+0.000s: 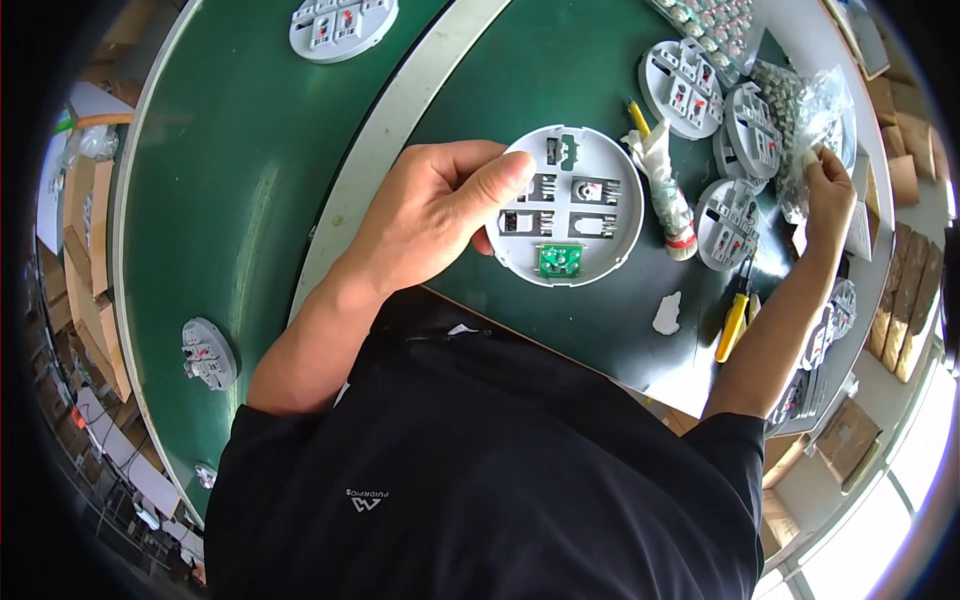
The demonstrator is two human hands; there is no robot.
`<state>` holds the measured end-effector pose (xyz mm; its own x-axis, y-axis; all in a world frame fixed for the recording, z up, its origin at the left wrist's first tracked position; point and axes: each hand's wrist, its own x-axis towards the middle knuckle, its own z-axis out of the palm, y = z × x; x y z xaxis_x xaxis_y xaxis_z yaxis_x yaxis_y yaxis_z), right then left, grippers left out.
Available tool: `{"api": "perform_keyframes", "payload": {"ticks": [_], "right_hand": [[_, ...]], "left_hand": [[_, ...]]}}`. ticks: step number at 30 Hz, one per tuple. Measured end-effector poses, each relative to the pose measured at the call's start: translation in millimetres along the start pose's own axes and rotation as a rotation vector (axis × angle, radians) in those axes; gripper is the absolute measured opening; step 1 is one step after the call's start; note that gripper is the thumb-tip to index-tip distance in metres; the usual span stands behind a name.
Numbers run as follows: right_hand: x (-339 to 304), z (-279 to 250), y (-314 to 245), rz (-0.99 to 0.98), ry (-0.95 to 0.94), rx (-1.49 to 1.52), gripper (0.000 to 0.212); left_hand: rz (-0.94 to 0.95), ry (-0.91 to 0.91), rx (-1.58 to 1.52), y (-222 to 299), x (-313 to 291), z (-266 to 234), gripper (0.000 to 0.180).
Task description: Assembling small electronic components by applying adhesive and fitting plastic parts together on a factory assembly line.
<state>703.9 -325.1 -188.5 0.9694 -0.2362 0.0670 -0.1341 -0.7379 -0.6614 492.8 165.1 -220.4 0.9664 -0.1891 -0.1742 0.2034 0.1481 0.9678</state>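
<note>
My left hand (440,205) grips a round white plastic housing (563,213) by its left edge, thumb on top. Inside the housing lie metal contacts in rectangular slots and a small green circuit board (560,261) near its lower rim. On the right, my right hand (830,190) is at a clear plastic bag (822,110) of small pale parts. Its fingers are pinched together at the bag; a tiny pale bit shows at the tips, too small to name. Beside the bag lie several more round housings (728,225) with metal and red parts.
Between the hands lies a wrapped bottle-like thing (672,215) with a red band. A yellow-handled tool (733,328) and a white scrap (667,313) lie nearer me. To the left runs a green conveyor belt (250,130) carrying round housings (342,28). A tray of parts (715,25) stands at the back.
</note>
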Motion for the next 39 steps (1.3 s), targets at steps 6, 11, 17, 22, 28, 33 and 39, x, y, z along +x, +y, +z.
{"api": "perform_keyframes", "payload": {"ticks": [6, 11, 17, 22, 28, 33, 39], "right_hand": [[-30.8, -30.2, -4.1, 0.039, 0.106, 0.802, 0.041], [-150.3, 3.2, -76.3, 0.11, 0.074, 1.028, 0.037], [-221.3, 50.8, -108.4, 0.17, -0.378, 1.221, 0.03], [-232.0, 49.3, -119.5, 0.287, -0.426, 1.021, 0.033], [-236.9, 53.0, -110.2, 0.208, -0.707, 0.902, 0.031], [-252.2, 83.5, -112.3, 0.191, -0.68, 0.615, 0.02], [-252.4, 104.5, -110.6, -0.058, -0.472, 0.493, 0.013]], "left_hand": [[0.016, 0.013, -0.027, -0.2, 0.4, 2.0, 0.049], [0.019, 0.012, -0.025, -1.5, 3.5, 1.2, 0.048], [0.031, -0.023, -0.016, -1.0, 7.0, 1.6, 0.049], [0.032, -0.014, -0.001, 0.7, 10.9, 4.3, 0.05], [0.015, -0.012, 0.0, -2.6, 15.4, 4.9, 0.049], [0.021, -0.035, -0.005, -0.8, 19.7, 7.1, 0.048], [0.085, 0.139, -0.055, -11.5, 20.0, 10.8, 0.039]]}}
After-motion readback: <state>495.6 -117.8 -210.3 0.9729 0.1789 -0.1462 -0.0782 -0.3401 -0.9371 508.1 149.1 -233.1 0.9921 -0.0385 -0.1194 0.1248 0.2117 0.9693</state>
